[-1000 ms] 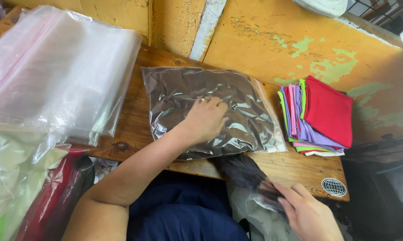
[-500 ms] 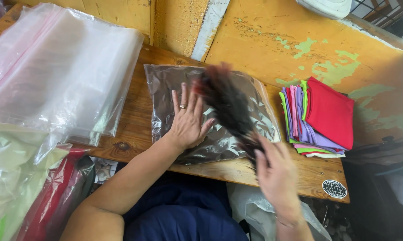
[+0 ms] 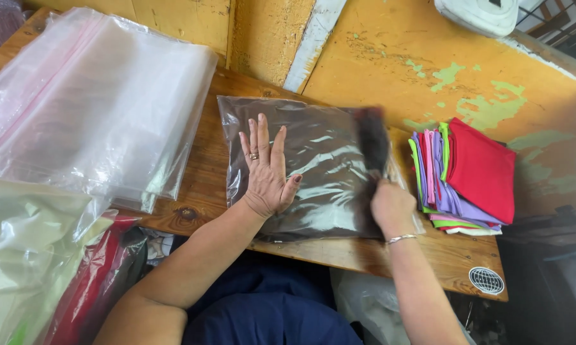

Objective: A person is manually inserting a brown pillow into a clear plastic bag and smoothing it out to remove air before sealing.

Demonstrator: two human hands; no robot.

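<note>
A clear plastic bag holding dark brown cloth (image 3: 326, 166) lies flat on the wooden table (image 3: 205, 160). My left hand (image 3: 267, 172) presses flat on the left half of the bag, fingers spread, a ring on one finger. My right hand (image 3: 390, 207), with a thin bracelet at the wrist, grips a dark fuzzy bundle (image 3: 372, 144) that stands blurred over the bag's right edge.
A thick stack of clear plastic bags (image 3: 90, 108) lies on the table's left. Folded cloths in red, purple, pink and green (image 3: 470, 172) are piled at the right. More bagged items (image 3: 39, 268) sit low at the left. A yellow wall (image 3: 377, 57) rises behind.
My right hand rose from below the table with the dark bundle and swept it across the bag to its right edge. My left hand opened flat and shifted leftwards on the bag.
</note>
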